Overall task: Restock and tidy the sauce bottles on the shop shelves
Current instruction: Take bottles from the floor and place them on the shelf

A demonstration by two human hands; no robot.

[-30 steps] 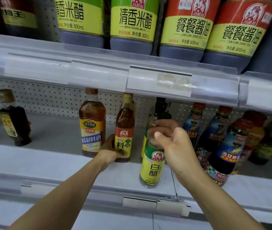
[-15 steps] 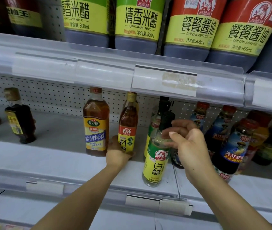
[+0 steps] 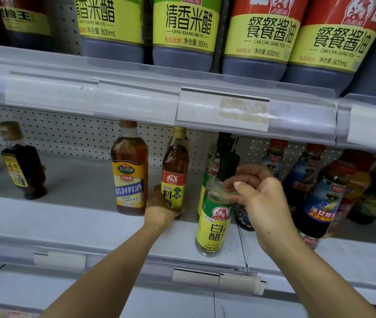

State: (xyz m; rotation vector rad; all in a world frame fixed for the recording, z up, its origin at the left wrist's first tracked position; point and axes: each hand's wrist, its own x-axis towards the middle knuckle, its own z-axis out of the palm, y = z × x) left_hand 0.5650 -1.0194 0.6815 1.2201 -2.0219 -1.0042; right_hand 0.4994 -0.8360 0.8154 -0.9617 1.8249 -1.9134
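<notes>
Left hand (image 3: 159, 206) grips the base of the slim cooking-wine bottle (image 3: 175, 171) on the shelf (image 3: 67, 216); right hand (image 3: 261, 198) pinches the neck of the white vinegar bottle (image 3: 213, 216) standing near the shelf's front edge

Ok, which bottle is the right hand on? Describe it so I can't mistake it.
On the lower white shelf, find the centre. At its front edge stands the clear white-vinegar bottle with a green-and-yellow label, the right hand at its neck. Unlike the amber cooking-wine bottles to its left, its liquid is colourless and its cap black.
</notes>
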